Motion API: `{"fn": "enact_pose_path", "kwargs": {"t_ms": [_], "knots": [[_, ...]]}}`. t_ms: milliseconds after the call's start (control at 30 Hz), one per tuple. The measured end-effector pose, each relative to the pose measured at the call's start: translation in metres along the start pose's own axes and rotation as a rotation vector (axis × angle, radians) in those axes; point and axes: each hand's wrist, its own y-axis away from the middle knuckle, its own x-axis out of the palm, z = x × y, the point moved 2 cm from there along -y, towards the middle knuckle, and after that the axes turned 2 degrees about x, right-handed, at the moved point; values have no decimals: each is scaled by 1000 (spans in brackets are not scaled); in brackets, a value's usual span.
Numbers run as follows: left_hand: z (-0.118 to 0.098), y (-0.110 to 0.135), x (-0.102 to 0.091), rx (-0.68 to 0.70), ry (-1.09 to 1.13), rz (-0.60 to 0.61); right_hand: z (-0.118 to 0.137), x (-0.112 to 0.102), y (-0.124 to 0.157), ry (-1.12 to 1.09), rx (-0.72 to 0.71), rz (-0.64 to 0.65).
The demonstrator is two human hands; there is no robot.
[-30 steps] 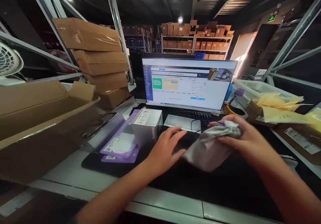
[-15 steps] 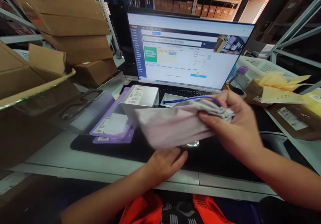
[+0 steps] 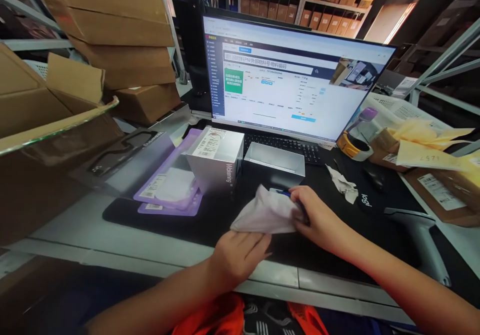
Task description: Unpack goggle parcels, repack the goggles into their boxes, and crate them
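Note:
A flat pale grey-pink pouch (image 3: 264, 214) lies on the black desk mat (image 3: 337, 245) in front of me. My right hand (image 3: 318, 217) pinches its right end, fingers closed on it, with a bit of blue cord showing at the fingertips. At the desk's front edge my left hand (image 3: 240, 255) rests on the pouch's near left corner, fingers curled loosely. A white product box (image 3: 217, 157) and an open silver tray (image 3: 274, 159) stand just behind the pouch. Purple flat packs (image 3: 168, 190) lie to the left.
A monitor (image 3: 292, 77) and keyboard (image 3: 285, 146) stand behind. A crumpled scrap (image 3: 343, 184), mouse (image 3: 373, 177), tape roll (image 3: 354, 146) and barcode scanner (image 3: 423, 232) are at right, with yellow papers (image 3: 427, 145). An open carton (image 3: 41, 140) and stacked cartons (image 3: 120, 50) fill the left.
My right hand has brought the pouch down from the air onto the mat. The crumpled scrap now lies apart on the mat at right. My left hand has moved to the pouch's corner.

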Motion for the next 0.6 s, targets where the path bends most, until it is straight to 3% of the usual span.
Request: {"fn": "enact_pose_path", "kwargs": {"t_ms": [100, 233, 367, 500, 600], "knots": [[1, -7, -11, 11, -156, -116, 6, 2, -6, 262, -89, 38], [-1, -5, -12, -48, -216, -158, 20, 4, -19, 592, -179, 170], [-8, 5, -6, -119, -223, -227, 33, 3, -23, 452, -313, 326], [-7, 9, -7, -179, -105, -189, 40, 12, -28, 134, -175, 348], [-3, 6, -12, -171, -25, -113, 42, 28, -39, 246, -152, 306]]}}
